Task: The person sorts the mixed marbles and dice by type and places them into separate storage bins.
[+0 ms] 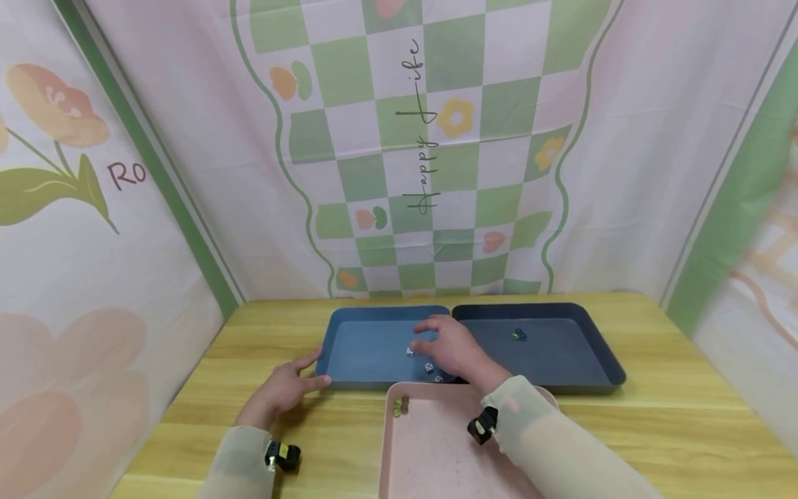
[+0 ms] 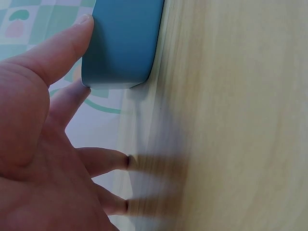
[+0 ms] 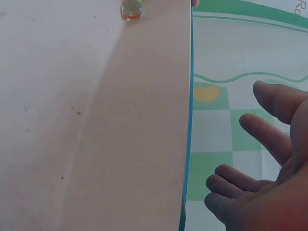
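My left hand [image 1: 283,391] is at the front left corner of the blue tray [image 1: 368,346]. Its thumb and index finger touch the tray wall, and the other fingers stretch down beside it toward the wood in the left wrist view. Over the right part of the blue tray hovers my right hand [image 1: 458,350], fingers spread and slightly bent, holding nothing. Below and beside its fingertips lie white dice with dark marks: one die [image 1: 409,352], a second die [image 1: 429,368] and a third die [image 1: 438,379] near the front wall.
A dark navy tray [image 1: 561,357] adjoins the blue one on the right, with a few small greenish marbles [image 1: 519,335] inside. In front, a pink tray [image 1: 449,416] holds several glass marbles [image 1: 397,407] at its far left corner. Printed curtains [image 1: 399,173] hang behind the wooden table [image 1: 673,416].
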{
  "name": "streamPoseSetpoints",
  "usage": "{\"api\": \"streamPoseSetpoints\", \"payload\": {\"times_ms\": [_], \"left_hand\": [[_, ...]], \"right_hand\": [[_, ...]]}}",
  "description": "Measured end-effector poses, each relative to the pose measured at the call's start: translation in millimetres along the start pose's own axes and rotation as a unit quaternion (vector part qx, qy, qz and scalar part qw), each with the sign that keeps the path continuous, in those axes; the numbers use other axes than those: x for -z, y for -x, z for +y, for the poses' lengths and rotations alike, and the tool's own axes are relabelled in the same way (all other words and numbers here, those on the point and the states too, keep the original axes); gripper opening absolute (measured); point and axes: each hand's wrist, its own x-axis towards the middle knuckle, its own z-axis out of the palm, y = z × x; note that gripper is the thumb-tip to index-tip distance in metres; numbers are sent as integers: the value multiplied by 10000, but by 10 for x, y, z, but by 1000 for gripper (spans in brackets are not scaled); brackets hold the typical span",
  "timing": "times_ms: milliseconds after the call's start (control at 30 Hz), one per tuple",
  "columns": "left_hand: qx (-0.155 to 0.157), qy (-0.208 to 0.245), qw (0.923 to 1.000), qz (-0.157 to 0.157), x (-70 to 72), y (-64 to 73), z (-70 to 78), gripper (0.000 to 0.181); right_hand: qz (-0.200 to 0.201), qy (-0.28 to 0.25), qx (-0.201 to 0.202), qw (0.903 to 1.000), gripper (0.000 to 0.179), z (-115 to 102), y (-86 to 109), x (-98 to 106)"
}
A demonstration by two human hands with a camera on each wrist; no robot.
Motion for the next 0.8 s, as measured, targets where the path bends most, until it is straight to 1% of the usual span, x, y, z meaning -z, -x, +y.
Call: {"api": "streamPoseSetpoints", "payload": {"times_ms": [233, 400, 600, 733, 800], "left_hand": [[-26, -12, 10000, 37, -4, 3, -12, 73], [18, -11, 10000, 42, 1, 15, -2, 73], [39, -11, 10000, 32, -1, 2, -16, 72], [22, -10, 10000, 23, -2, 1, -13, 72], [3, -10, 10000, 17, -3, -3, -16, 72]], "right_hand": [[-200, -47, 124, 9997, 32, -4, 81, -83], [-470, 87, 541, 9974, 30, -9, 149, -155], [-944, 306, 1042, 9896, 27, -47, 226, -200], [-1179, 652, 1400, 9809, 22, -65, 257, -198], [-1267, 813, 1452, 9779, 20, -69, 269, -195]]}}
